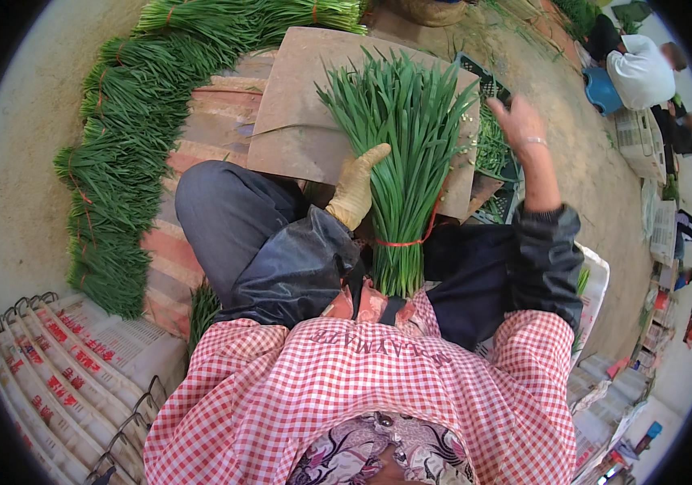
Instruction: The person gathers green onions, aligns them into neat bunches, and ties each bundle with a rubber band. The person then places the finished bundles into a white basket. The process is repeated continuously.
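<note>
A thick bundle of green garlic chives [403,157] stretches away from my lap across a worn board [297,103], leaf tips pointing outward. A red tie [403,243] circles it near the pale stem end, and a loose length of the tie runs up its right side. On the bundle's left side, my left hand [358,185] wears a yellowish glove and holds it; the fingers are hidden beneath the leaves. My bare right hand [519,121] is raised to the right of the bundle, apart from it, thumb spread and nothing visible in it.
Tied chive bundles [127,91] line the left and far side of a striped mat [191,145]. A dark plastic crate [512,163] of loose leaves sits under my right hand. White crates [60,376] stand at lower left. A person [640,70] sits at upper right.
</note>
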Motion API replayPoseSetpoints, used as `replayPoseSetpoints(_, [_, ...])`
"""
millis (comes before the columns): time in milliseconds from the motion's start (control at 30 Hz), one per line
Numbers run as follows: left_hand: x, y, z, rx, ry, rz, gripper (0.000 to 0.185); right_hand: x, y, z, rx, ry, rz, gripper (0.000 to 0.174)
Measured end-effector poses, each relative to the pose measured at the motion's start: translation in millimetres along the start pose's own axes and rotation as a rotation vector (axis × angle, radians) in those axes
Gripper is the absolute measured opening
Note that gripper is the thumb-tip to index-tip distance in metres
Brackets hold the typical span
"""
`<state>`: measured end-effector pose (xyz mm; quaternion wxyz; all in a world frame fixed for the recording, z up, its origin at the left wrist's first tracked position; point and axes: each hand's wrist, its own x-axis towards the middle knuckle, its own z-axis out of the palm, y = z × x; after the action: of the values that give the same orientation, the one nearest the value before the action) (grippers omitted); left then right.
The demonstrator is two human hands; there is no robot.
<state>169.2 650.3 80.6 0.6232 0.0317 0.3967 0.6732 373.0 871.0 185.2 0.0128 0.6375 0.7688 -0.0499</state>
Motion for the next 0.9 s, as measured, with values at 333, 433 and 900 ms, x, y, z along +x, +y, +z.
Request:
replayPoseSetpoints(333, [-4, 4, -29, 0.439, -0.187, 0.185, 0.032, -106, -54, 120, 1.479, -0.105, 0.063, 0.044])
replayPoseSetpoints(433, [1, 6, -28, -0.28, -0.042, -0.13, 0.021, -98, -40, 138, 1.584, -0.126, 0.217, 0.041])
replayPoseSetpoints(900, [0, 15, -57, -0.113, 0.15, 0.091, 0.07, -93, -33, 144, 1.801, -0.268, 0.404, 0.038])
